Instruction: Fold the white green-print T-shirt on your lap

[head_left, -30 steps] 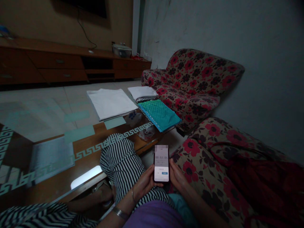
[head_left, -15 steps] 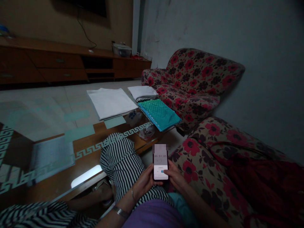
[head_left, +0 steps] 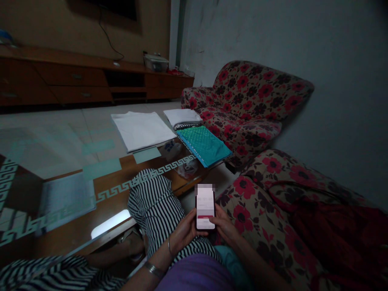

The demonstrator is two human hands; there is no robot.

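I hold a lit phone (head_left: 205,209) upright over my lap with both hands. My left hand (head_left: 184,233) wraps its left edge and back, fingers closed round it. My right hand (head_left: 222,226) grips the right edge, with the thumb lying on the lower part of the screen. The screen shows a timer and a reddish bar near the bottom. My knee in striped black-and-white trousers (head_left: 153,202) rises just left of the phone.
A glass-topped coffee table (head_left: 100,190) stands ahead, bearing a folded white cloth (head_left: 141,130), a smaller white cloth (head_left: 182,117) and a teal cloth (head_left: 204,145). A floral armchair (head_left: 248,101) is beyond, a floral sofa (head_left: 273,190) with dark red fabric (head_left: 336,234) at my right, a wooden cabinet (head_left: 75,81) behind.
My right thumb moved from the phone's edge onto the lower screen. The screen's blue button gave way to a reddish bar. The phone stayed almost in place.
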